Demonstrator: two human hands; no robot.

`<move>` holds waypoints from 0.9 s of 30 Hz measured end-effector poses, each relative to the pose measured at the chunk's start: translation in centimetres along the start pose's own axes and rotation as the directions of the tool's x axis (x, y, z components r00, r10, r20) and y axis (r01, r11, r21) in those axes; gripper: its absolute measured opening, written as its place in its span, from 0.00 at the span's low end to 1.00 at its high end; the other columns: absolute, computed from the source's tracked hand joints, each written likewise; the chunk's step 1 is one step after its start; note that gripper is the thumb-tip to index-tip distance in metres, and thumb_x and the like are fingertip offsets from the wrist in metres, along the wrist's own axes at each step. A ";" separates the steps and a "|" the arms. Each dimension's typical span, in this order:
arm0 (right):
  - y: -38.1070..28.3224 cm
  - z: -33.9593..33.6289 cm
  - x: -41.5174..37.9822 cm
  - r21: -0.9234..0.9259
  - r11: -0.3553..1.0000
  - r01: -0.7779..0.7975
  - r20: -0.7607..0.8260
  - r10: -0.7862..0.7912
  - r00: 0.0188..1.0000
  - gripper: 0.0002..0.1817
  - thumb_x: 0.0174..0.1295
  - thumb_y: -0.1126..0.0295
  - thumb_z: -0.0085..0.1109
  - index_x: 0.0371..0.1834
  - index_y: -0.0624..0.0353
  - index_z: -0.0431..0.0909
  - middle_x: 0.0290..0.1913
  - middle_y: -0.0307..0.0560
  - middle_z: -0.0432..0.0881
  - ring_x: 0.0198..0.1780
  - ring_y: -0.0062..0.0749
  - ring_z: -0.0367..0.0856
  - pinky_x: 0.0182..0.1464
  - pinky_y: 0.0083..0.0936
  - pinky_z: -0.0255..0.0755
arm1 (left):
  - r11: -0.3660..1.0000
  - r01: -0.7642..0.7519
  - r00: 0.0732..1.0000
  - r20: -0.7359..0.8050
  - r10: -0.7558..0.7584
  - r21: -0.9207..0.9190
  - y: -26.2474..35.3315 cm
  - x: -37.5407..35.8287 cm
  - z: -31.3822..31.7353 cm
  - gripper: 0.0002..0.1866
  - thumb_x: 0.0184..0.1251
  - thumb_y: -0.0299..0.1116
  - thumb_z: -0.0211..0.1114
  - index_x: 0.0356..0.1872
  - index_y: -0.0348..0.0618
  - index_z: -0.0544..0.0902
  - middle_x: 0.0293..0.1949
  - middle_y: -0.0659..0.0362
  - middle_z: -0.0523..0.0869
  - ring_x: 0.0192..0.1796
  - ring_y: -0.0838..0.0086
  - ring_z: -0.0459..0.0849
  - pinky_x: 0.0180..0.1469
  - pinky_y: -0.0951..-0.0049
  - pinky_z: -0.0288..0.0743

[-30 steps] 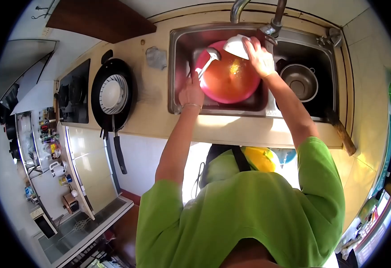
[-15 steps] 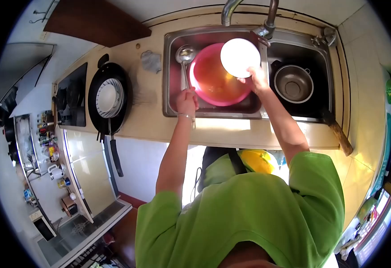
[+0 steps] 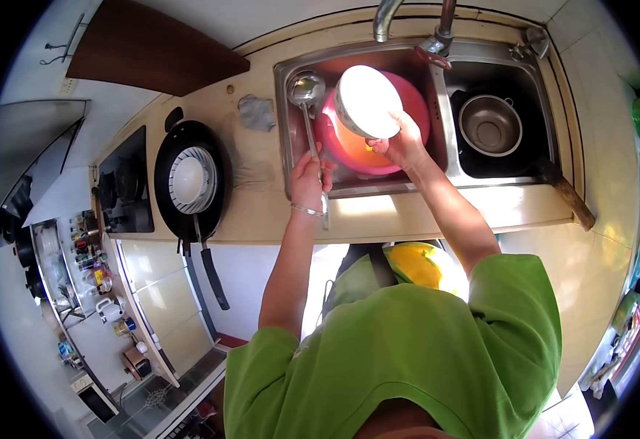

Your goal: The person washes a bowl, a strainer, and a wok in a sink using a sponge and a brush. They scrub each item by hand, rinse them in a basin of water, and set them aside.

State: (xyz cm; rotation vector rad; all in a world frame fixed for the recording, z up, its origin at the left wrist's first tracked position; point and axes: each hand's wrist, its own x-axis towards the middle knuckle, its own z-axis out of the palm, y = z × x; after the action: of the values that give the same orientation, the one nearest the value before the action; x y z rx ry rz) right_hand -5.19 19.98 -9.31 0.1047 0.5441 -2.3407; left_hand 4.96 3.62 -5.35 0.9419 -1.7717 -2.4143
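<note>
My left hand (image 3: 309, 180) is closed around the handle of a metal ladle (image 3: 306, 89), whose bowl lies at the back left of the left sink basin. In my right hand (image 3: 403, 143) is a white bowl (image 3: 367, 101), gripped at its lower right edge and tilted. Beneath it sits a pink basin (image 3: 416, 110) with orange-tinted liquid, inside the metal sink (image 3: 285, 132). The white bowl hides part of the pink basin.
A metal pot (image 3: 490, 126) stands in the right sink basin, near a wooden handle (image 3: 574, 199). The faucet (image 3: 386, 22) hangs over the back. On the left are a grey cloth (image 3: 257, 113), a black wok (image 3: 219, 164) holding white bowls (image 3: 189, 181), and a stove (image 3: 133, 172).
My right hand has moved the white bowl left and tilted it, so its patterned outside shows. My left hand has shifted slightly, and the ladle's handle now shows below it. The camera view has shifted a little.
</note>
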 end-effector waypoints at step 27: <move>22.5 20.7 15.9 -0.974 0.138 0.181 0.170 -0.087 0.982 0.16 0.59 0.61 0.42 0.36 0.63 0.73 0.27 0.52 0.77 0.24 0.34 0.78 0.19 0.22 0.72 | 0.967 -0.079 0.807 -0.553 0.205 0.244 11.4 -6.4 -29.6 0.21 0.51 0.20 0.43 0.51 0.34 0.68 0.22 0.56 0.78 0.13 0.83 0.67 0.13 0.84 0.59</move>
State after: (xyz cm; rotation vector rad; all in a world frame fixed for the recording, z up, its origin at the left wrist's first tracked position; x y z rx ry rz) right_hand -0.23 -13.33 -2.06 -0.7041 2.0423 -1.6013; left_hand 20.05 -23.98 2.10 1.3236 -1.7815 -1.6146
